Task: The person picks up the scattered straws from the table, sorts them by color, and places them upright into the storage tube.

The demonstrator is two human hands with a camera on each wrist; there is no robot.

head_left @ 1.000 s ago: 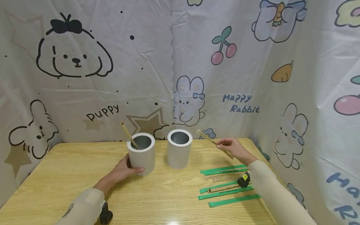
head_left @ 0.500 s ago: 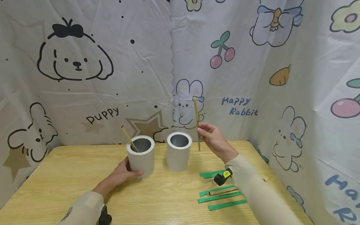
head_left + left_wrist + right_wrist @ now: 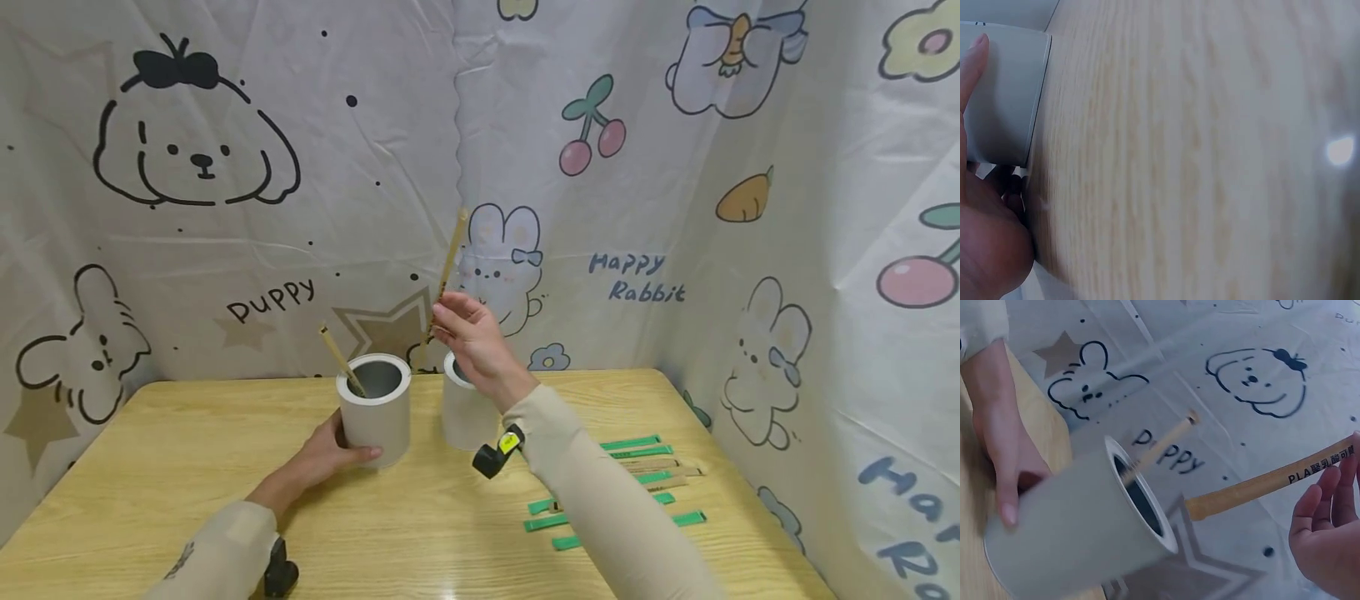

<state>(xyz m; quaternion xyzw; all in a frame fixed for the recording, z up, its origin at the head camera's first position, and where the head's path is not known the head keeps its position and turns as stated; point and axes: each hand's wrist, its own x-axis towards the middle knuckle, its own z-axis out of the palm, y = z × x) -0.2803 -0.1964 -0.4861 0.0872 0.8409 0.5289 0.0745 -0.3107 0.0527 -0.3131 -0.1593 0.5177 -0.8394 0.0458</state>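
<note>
My left hand (image 3: 322, 462) grips the side of a white cylindrical cup (image 3: 382, 433) that stands upright on the table; its thumb lies across the front. One brown paper-wrapped straw (image 3: 341, 358) leans out of that cup's left side. Higher up, my right hand (image 3: 480, 346) pinches a second brown wrapped straw (image 3: 452, 250), which points up and slightly right. In the right wrist view this held straw (image 3: 1241, 497) shows printed letters, and its lower end is apart from the left cup's rim. Behind the right hand stands another white cup (image 3: 465, 417), its opening partly hidden.
Several green wrapped straws (image 3: 547, 523) and brown wrapped straws (image 3: 652, 464) lie on the right of the wooden table (image 3: 187, 442), partly covered by the right forearm. A printed curtain (image 3: 390, 150) hangs behind the table's back edge.
The right hand has carried its straw leftwards and up, from above the loose straws to above the right cup, turning it towards upright. The left hand keeps its hold on the left cup.
</note>
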